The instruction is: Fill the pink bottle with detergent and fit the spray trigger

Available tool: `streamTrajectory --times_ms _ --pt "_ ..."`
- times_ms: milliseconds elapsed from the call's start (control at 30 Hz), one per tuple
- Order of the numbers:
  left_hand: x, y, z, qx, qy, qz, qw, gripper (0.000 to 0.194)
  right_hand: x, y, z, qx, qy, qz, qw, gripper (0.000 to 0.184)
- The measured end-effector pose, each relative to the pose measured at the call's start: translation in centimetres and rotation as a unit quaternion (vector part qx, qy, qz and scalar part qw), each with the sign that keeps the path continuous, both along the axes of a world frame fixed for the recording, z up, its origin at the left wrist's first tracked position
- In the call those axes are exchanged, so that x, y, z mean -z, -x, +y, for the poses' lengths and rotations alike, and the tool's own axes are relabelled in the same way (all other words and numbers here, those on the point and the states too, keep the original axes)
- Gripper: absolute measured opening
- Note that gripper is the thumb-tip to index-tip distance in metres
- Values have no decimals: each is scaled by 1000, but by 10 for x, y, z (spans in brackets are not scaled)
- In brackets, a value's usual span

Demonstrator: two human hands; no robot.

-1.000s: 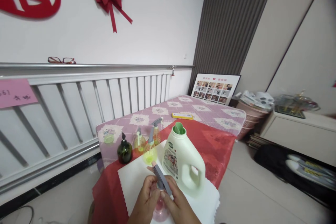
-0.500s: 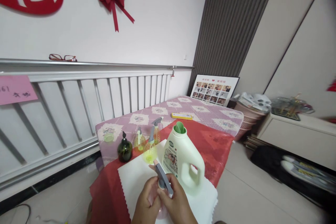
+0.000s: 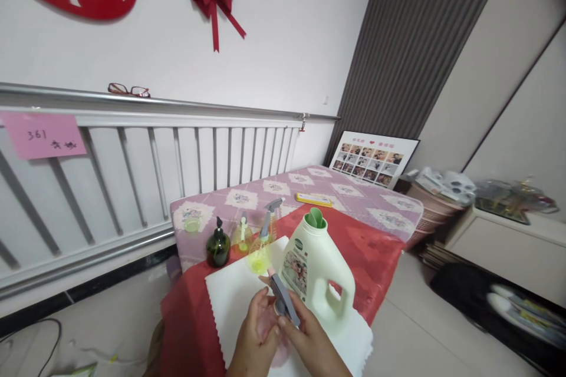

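Note:
My left hand (image 3: 253, 336) is wrapped round the pinkish clear body of a spray bottle (image 3: 281, 356), low over the white mat. At its neck, my right hand (image 3: 313, 334) has its fingers closed on the grey trigger head (image 3: 284, 299). Just beyond stands a pale green detergent jug (image 3: 322, 256), its mouth uncapped and showing a green spout (image 3: 315, 218). Left of the jug is a clear spray bottle (image 3: 260, 257) with yellow liquid. Behind it are another trigger bottle (image 3: 273, 221), a small yellowish bottle (image 3: 242, 237) and a dark green pump bottle (image 3: 218, 246).
The white mat (image 3: 230, 300) lies over a red cloth (image 3: 371, 271) on a table with a purple patterned cover (image 3: 296, 182). A pale green cap (image 3: 192, 225) and a yellow-edged box (image 3: 313, 199) rest there. A radiator (image 3: 145, 171) lines the left; baskets (image 3: 424, 218) stand at right.
The view has shifted, so the scene sits further right. My left fingers have loosened and spread somewhat around the bottle, while my right hand keeps hold of the trigger head.

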State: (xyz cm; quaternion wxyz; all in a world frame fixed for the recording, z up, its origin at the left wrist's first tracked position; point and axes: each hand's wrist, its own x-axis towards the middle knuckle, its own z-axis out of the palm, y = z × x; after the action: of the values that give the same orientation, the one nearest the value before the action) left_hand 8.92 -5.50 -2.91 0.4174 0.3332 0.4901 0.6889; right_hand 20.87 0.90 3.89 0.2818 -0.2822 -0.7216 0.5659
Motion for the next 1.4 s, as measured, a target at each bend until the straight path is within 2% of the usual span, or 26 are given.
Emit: streamTrajectory --times_ms 100,267,367,467,567,633,767,867,967,1167,1267,1400 --pt "-3 -4 0 -17 -7 -26 999 63 -8 4 0 -11 -37 7 999 36" --pt "-7 -4 -2 -10 -3 -14 1000 61 1 20 -8 114 -50 -44 991 16" --pt "-7 -2 -4 -13 5 -3 1000 59 6 26 -11 166 -51 -80 982 13" --pt "-5 -1 -3 -13 4 1 1000 60 5 25 -10 143 -36 -67 987 21" --pt "-1 -2 -2 -16 -1 7 1000 62 2 18 -5 66 -38 -27 997 39" --pt "1 -2 -1 -24 6 16 1000 62 2 14 -2 34 -57 -16 998 37" --pt "6 1 -1 -20 8 15 1000 61 7 14 -3 78 -87 -33 993 22" --pt "9 4 -1 10 7 15 1000 62 10 19 -8 123 -104 -40 986 19" --pt "12 2 0 -5 -5 0 1000 65 12 22 -12 145 -94 -38 984 17" --pt "15 -6 2 -37 -13 -28 999 71 17 20 -20 150 -20 12 988 35" --pt "11 -6 -2 -39 4 -5 999 70 16 16 -21 148 -46 16 988 26" --pt "5 4 -16 -17 28 91 995 61 7 4 -20 95 -84 13 992 24"
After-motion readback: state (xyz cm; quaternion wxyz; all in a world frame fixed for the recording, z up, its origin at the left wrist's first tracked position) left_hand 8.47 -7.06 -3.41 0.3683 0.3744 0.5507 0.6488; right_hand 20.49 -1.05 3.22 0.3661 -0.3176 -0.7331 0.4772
